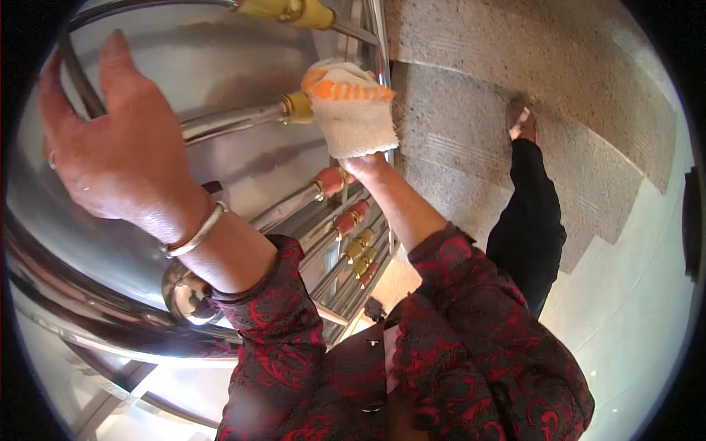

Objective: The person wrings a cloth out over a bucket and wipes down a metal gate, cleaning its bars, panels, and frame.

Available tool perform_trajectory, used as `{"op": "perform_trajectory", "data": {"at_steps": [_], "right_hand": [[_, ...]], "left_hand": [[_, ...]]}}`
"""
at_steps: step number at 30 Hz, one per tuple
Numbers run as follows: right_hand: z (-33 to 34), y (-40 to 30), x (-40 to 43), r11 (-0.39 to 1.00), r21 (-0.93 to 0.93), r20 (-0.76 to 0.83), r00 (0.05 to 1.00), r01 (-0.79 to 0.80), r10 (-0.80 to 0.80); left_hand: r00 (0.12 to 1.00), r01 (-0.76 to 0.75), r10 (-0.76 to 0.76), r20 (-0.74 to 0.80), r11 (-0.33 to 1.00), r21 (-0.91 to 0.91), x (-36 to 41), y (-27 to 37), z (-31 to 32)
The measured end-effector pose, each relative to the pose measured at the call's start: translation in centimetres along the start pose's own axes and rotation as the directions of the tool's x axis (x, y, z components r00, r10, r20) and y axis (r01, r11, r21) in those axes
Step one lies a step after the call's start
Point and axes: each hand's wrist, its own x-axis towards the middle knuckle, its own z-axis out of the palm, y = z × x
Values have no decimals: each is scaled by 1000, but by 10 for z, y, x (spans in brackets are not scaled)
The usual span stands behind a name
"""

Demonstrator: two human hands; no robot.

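Note:
My left hand (pixel 124 143), bare with a bangle at the wrist, is at the upper left beside the stainless-steel stair railing. Its thumb and fingers are spread on either side of a thin metal rod (pixel 83 82); whether they grip it is hidden. A cream cloth (pixel 356 121) with an orange pattern covers my right hand (pixel 365 162) down to the wrist. The cloth lies against the yellow ornament (pixel 298 107) on a metal baluster (pixel 234 122), close to the upright rail (pixel 380 49). The fingers under the cloth cannot be seen.
More balusters with red ornaments (pixel 331 182) and yellow ornaments (pixel 358 245) run downward. A polished metal ball (pixel 187 295) stands near a thick curved handrail (pixel 110 320). Speckled stone steps (pixel 458 110) descend on the right, with my foot (pixel 521 118) on one. Pale wall tiles (pixel 612 308) border them.

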Motion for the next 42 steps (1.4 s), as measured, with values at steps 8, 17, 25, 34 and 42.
{"op": "perform_trajectory", "data": {"at_steps": [8, 17, 25, 34, 42], "right_hand": [[-122, 50, 61, 890, -456, 5, 1000, -16, 20], [-100, 16, 62, 680, -730, -16, 992, 72, -122], [-87, -2, 80, 270, -957, -98, 994, -106, 40], [-180, 31, 64, 825, -384, -320, 898, -415, 302], [-158, 17, 75, 878, -60, -339, 837, -476, 431]], "left_hand": [[994, -47, 41, -97, 997, -66, -4, 5, 8], [544, -33, 726, 420, 519, -854, -170, 41, 34], [258, -229, 718, 646, 695, -682, -220, 83, 132], [-111, -420, 413, 904, 805, -419, -252, 61, 199], [219, -385, 634, 742, 755, -531, -210, 89, 189]]}}
